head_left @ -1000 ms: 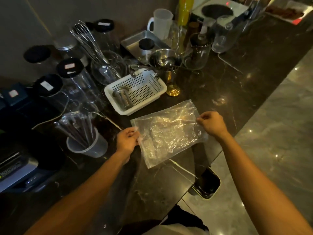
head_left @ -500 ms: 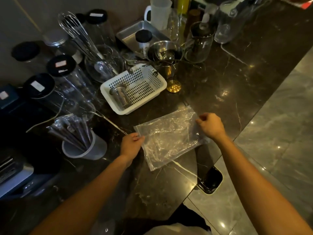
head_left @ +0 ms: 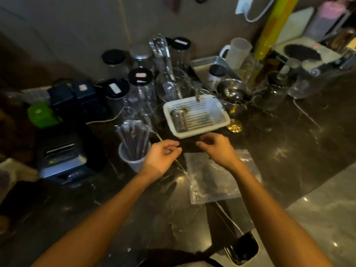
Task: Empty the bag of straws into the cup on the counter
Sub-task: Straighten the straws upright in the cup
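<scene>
Dim and motion-blurred; jar labels unreadable, and the right forearm covers part of the bag (head_left: 215, 182). The dark machine (head_left: 63, 149) far left of the left hand (head_left: 160, 157) is hard to make out, its left side lost in shadow. The floor opening (head_left: 243, 247) below the right arm is cut by the counter edge.

Just beyond both hands sits a white perforated basket (head_left: 196, 116) with a small metal cup (head_left: 179, 118) lying inside. Behind it are black-lidded jars (head_left: 140, 81), a whisk (head_left: 163, 54) in glassware and a steel tray (head_left: 210, 68). Nothing lies between the hands.

Left hand loosely curled, fingers partly open, holding nothing. Right hand (head_left: 217, 149) likewise relaxed and half open, empty, hovering over the bag's far edge; contact with the bag cannot be told.

The bag lies flat on the dark marble counter (head_left: 134, 209) under and just right of the right wrist, clear, crinkled, looking empty. The straws (head_left: 133, 137), dark and plastic-wrapped, stand bunched upright in the white cup (head_left: 133, 160) immediately left of the left hand.
</scene>
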